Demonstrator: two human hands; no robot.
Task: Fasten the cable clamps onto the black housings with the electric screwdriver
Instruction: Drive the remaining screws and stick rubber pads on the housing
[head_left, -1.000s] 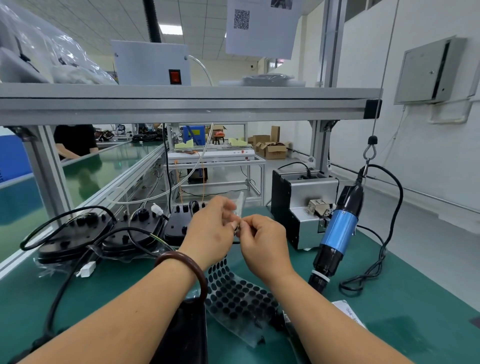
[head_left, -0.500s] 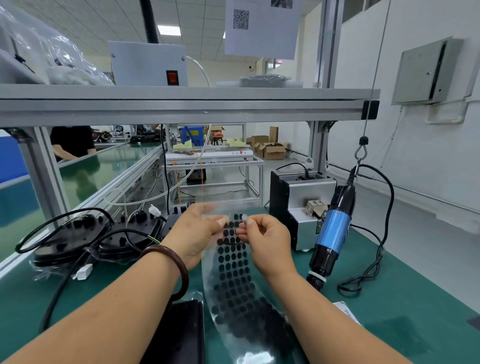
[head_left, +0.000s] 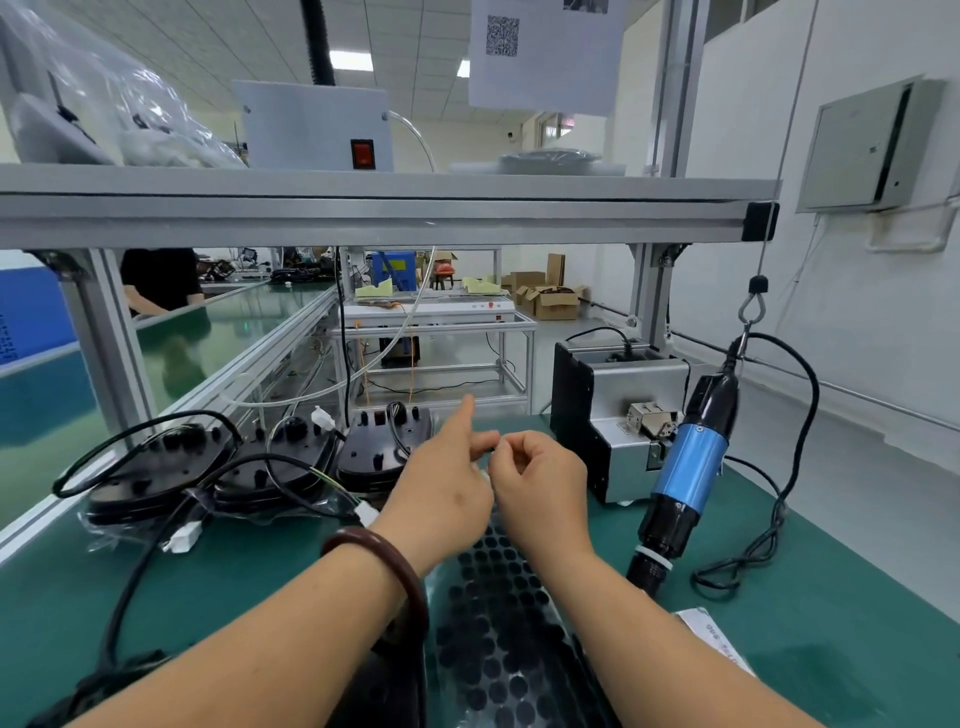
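My left hand (head_left: 441, 493) and my right hand (head_left: 540, 483) meet fingertip to fingertip above the green bench. Both pinch the top edge of a clear sheet of black round pads (head_left: 493, 623), which droops toward me. My left index finger sticks out forward. Several black housings (head_left: 156, 467) with cables lie in plastic at the left; the nearest one of that row (head_left: 384, 447) is just beyond my left hand. Another black housing (head_left: 384, 680) lies under my left forearm. The blue electric screwdriver (head_left: 685, 467) hangs from a hook, to the right of my right hand. No cable clamp is visible.
A grey and black screw feeder (head_left: 613, 415) stands behind the screwdriver. The screwdriver's black cord (head_left: 769, 540) coils on the green mat at the right. A white label (head_left: 717, 639) lies by my right forearm. An aluminium shelf (head_left: 384, 208) crosses overhead. Another person (head_left: 161, 280) stands at the far left.
The pad sheet, held up and spread half a second ago, now hangs lower with its top hidden behind my hands. My left index finger has straightened out.
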